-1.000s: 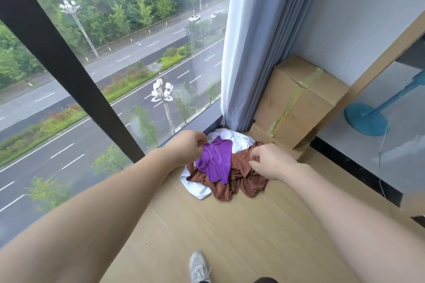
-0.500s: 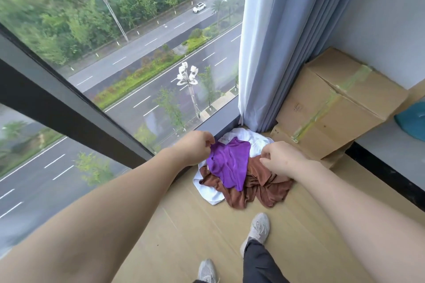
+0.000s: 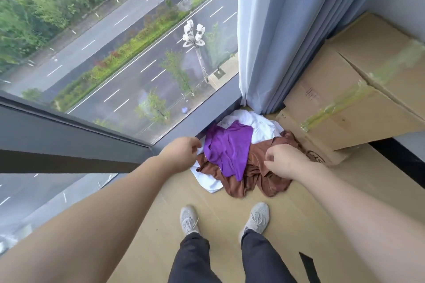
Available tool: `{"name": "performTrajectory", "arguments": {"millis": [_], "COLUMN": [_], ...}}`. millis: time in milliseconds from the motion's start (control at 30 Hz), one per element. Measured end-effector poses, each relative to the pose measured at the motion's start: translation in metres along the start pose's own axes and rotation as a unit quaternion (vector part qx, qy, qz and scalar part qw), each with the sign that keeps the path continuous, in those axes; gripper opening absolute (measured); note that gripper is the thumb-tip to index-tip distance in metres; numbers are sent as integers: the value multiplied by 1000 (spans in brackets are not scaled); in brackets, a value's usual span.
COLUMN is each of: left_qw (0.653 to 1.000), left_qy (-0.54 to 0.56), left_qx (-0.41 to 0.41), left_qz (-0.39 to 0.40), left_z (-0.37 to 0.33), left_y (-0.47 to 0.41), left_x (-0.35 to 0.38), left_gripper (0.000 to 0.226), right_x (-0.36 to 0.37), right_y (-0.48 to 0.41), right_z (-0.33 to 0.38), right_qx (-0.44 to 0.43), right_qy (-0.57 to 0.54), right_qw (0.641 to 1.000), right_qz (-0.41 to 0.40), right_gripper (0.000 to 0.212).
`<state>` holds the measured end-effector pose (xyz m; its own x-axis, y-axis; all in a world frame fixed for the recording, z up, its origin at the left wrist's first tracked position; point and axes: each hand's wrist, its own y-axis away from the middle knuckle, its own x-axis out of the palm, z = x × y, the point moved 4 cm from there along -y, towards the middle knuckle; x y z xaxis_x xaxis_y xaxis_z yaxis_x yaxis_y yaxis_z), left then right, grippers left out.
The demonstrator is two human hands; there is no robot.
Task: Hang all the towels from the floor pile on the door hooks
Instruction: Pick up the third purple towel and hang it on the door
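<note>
Feet (image 3: 189, 218) have stepped up to the pile (image 3: 262, 125); left hand (image 3: 181, 153) at purple towel (image 3: 227, 149), right hand (image 3: 284, 161) at brown towel (image 3: 257, 179), grips indeterminable.

The white towel (image 3: 259, 126) lies mostly buried under the purple towel (image 3: 227, 151) and brown towel (image 3: 259, 179).

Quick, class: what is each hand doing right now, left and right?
Left hand: fingers curled beside the purple cloth towel; grip cannot be told.
Right hand: pinches the crumpled brown cloth towel.
</note>
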<state>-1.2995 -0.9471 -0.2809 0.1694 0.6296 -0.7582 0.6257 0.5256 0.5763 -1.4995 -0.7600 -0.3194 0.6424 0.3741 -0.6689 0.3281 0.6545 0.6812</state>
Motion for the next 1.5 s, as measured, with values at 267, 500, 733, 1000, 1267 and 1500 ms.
{"name": "performTrajectory", "arguments": {"millis": [267, 500, 733, 1000, 1267, 1500], "left_qw": [1000, 999, 995, 991, 983, 984], "left_qy": [5, 12, 32, 76, 135, 175], "left_qx": [9, -14, -63, -91, -110, 28], "left_qz": [19, 46, 76, 69, 58, 24], "left_z": [45, 141, 239, 295, 308, 265], "left_y": [-108, -201, -255, -276, -270, -257], "left_x": [43, 128, 215, 268, 284, 284], "left_gripper": [38, 45, 46, 52, 61, 101], "right_x": [65, 190, 301, 357, 390, 314], "right_y": [-90, -230, -354, -447, -460, -351], "right_z": [-12, 5, 39, 72, 73, 133], "right_qx": [74, 104, 146, 167, 148, -2], "right_qy": [-37, -121, -242, -380, -332, -439], "right_qw": [996, 981, 951, 904, 930, 897], "right_qz": [34, 107, 122, 103, 52, -48], "right_gripper": [15, 11, 39, 66, 30, 42]}}
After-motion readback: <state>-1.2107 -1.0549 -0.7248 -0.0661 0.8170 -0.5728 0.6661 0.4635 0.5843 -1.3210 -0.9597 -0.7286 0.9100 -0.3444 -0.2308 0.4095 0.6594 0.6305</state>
